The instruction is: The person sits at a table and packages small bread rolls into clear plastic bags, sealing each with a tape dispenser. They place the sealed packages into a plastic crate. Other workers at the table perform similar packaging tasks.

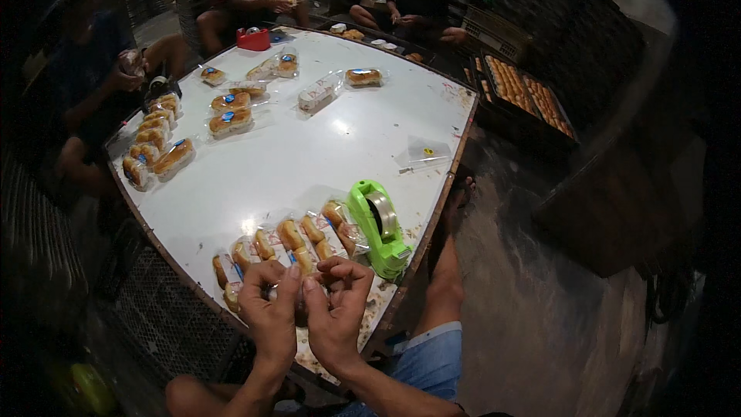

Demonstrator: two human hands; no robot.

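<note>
My left hand [269,307] and my right hand [338,313] are close together over the near corner of the white table [278,168]. Their thumbs and fingertips pinch something small, perhaps clear wrapping, that is mostly hidden by the fingers. Just beyond them lies a row of bread rolls in clear plastic bags [291,234], leaning side by side. A lime-green tape dispenser [379,229] with a wide roll of tape stands at the right end of that row. An empty-looking clear plastic bag [428,152] with a yellow mark lies flat near the right edge.
More bagged rolls [230,120] lie across the table's far left, with a row [153,130] along its left edge. A red tape dispenser [253,39] stands at the far corner. Co-workers sit beyond. Trays of rolls [509,84] are at right; a dark plastic crate [168,307] is below left.
</note>
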